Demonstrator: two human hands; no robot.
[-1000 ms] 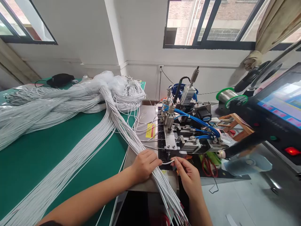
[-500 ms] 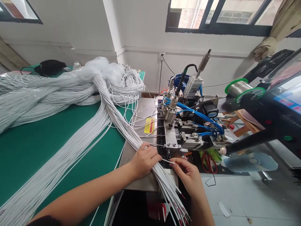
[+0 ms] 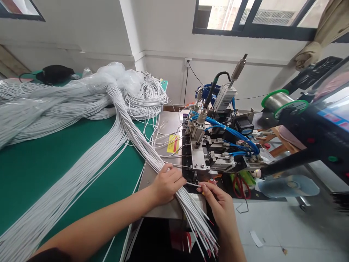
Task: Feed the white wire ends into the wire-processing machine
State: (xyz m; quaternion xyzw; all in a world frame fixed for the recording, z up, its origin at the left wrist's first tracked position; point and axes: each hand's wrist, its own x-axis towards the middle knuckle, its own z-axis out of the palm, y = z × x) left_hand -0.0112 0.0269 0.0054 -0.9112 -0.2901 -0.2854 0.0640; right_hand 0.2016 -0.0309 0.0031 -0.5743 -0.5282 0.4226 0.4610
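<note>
My left hand is closed over a thick bundle of white cables, near the front edge of the metal machine bed. From its fingertips a single white cable runs to the right. My right hand pinches the end of that cable between thumb and forefinger, just in front of the machine's clamp block. Below my left hand the bundle's loose ends fan out, several with reddish tips. Other single cables lead across the metal plate into the black row of slots.
More white cables spread over the green table at left, partly under clear plastic. A solder spool and a dark-framed screen stand at right. Red-handled scissors lie beyond my right hand.
My right thumb and forefinger have shifted slightly along the single cable's end, still pinching it. My left hand stays on the bundle. The camera view has tilted a little.
</note>
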